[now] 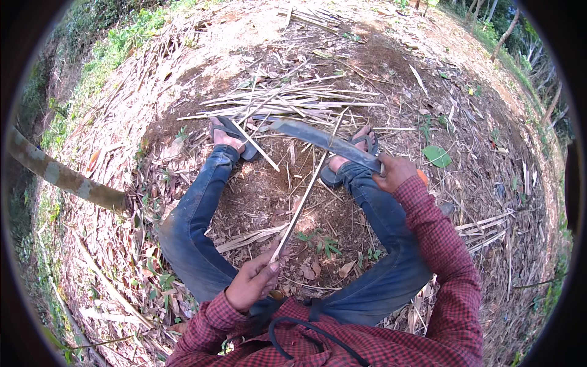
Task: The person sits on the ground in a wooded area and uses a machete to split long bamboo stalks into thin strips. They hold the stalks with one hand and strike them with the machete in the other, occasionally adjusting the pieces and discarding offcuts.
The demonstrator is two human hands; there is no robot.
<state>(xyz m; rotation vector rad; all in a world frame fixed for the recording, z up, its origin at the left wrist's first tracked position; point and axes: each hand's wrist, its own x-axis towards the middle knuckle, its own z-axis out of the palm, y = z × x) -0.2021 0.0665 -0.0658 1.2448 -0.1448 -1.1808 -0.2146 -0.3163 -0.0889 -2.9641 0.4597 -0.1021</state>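
Observation:
Between my knees, my left hand (253,282) is closed round the near end of a thin pale split stick (299,211). The stick slants up and away to the right, toward my right foot. My right hand (395,174) grips a machete at its handle end; the fingers hide most of the handle. Its broad grey blade (324,139) points left and crosses the far part of the stick. Whether the edge touches the stick I cannot tell.
A loose pile of split sticks (287,101) lies beyond my sandalled feet. More strips (251,237) lie between my legs, and others (486,226) at the right. A thin tree trunk (67,177) leans in at the left. Dry leaves and shavings cover the ground.

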